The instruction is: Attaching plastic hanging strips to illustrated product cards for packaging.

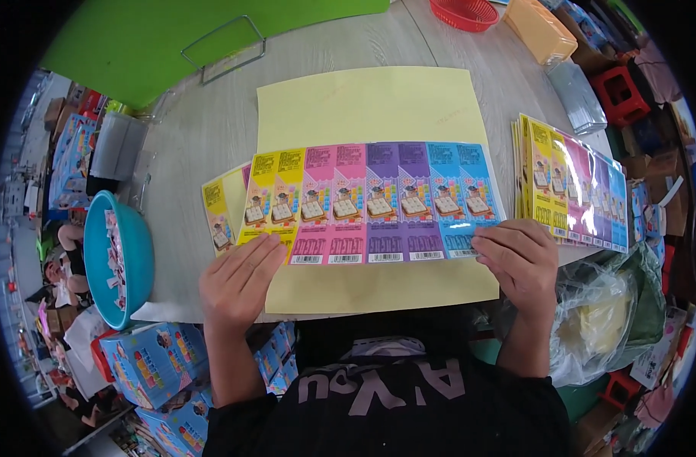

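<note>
A glossy sheet of printed stickers (352, 186), striped yellow, pink, purple and blue, lies across a large pale yellow paper (363, 99) in front of me. At its lower left corner my left hand (241, 282) is closed on the edge, fingers on top and thumb hidden. My right hand (525, 263) pinches the lower right corner by the blue stripe. Another printed sheet (218, 217) shows partly from under the left side. To the right of my right hand, a stack of similar striped sheets (580, 186) overhangs the table edge.
A teal basin (144, 263) with small wrapped pieces stands at left, above blue printed boxes (154, 362). On the table (348, 46) are a wire stand (230, 57), a red basket (466, 14) and an orange container (542, 32). A clear plastic bag (603, 320) sits at lower right.
</note>
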The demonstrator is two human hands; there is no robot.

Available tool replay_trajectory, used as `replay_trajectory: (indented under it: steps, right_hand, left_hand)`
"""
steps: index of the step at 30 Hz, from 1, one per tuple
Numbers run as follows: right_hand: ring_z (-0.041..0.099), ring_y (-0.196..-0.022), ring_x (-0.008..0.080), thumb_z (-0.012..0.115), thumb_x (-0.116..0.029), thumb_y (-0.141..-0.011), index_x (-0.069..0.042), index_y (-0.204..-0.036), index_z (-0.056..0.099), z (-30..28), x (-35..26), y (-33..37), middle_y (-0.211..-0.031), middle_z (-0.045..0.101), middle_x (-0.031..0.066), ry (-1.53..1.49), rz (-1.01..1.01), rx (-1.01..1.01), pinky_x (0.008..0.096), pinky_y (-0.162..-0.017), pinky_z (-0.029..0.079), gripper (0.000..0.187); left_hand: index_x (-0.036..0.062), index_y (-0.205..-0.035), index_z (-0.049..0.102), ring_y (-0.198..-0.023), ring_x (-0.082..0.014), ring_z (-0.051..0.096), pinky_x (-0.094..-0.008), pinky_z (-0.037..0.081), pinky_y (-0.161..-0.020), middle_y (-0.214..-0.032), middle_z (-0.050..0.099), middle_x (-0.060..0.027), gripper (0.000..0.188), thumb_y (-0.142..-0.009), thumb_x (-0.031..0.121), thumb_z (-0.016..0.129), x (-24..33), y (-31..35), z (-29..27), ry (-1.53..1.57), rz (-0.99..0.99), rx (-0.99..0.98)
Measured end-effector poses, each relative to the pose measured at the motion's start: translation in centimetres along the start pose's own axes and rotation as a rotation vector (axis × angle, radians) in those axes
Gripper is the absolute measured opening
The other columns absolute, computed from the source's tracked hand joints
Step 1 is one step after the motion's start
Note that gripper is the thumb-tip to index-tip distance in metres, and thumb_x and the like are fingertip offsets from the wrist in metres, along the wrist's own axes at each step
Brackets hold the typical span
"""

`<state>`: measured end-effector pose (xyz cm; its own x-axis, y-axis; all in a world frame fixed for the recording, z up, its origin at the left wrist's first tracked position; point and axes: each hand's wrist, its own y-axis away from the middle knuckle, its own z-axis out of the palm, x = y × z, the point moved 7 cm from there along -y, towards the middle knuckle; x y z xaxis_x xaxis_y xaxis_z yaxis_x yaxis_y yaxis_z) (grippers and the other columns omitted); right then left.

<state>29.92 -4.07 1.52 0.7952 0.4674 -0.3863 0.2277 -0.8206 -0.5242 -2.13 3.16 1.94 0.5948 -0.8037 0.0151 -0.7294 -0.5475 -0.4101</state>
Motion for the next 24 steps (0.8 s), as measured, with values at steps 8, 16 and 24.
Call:
replay_trajectory:
  steps: [8,16,24]
  right_hand:
    - [0.072,-0.091,0.0273,0.081,-0.01,-0.077,-0.006,-0.099,0.079,0.6,0.8,0.5,-0.102,0.077,0.0065,0.08,0.031,-0.04,0.0407,-0.077,0.056,0.023]
    - [0.069,-0.107,0.0316,0.079,-0.012,-0.081,-0.006,-0.1,0.077,3.1,1.2,1.6,-0.117,0.073,0.0104,0.145,0.162,-0.262,0.0449,-0.09,0.053,0.02]
    - [0.059,-0.132,0.0307,0.073,-0.035,-0.091,-0.008,-0.138,0.064,8.1,-7.9,-2.3,-0.141,0.063,0.0129,0.044,-0.25,-0.573,0.0472,-0.111,0.045,0.056]
  left_hand:
    - [0.0012,-0.11,0.076,-0.119,-0.0282,0.072,-0.0391,0.06,-0.091,-0.122,0.076,-0.0136,0.027,-0.083,0.0,0.07,-2.1,3.5,2.5,0.044,-0.112,-0.154]
    - [0.0013,-0.13,0.07,-0.137,-0.0334,0.059,-0.0487,0.047,-0.112,-0.139,0.067,-0.02,0.045,-0.09,0.023,0.073,-1.8,5.2,3.8,0.128,-0.214,-0.303]
    - [0.0152,-0.146,0.064,-0.151,-0.0448,0.038,-0.055,0.031,-0.122,-0.161,0.042,-0.0282,0.06,-0.099,0.052,0.057,-0.1,5.8,4.1,0.138,-0.205,-0.487]
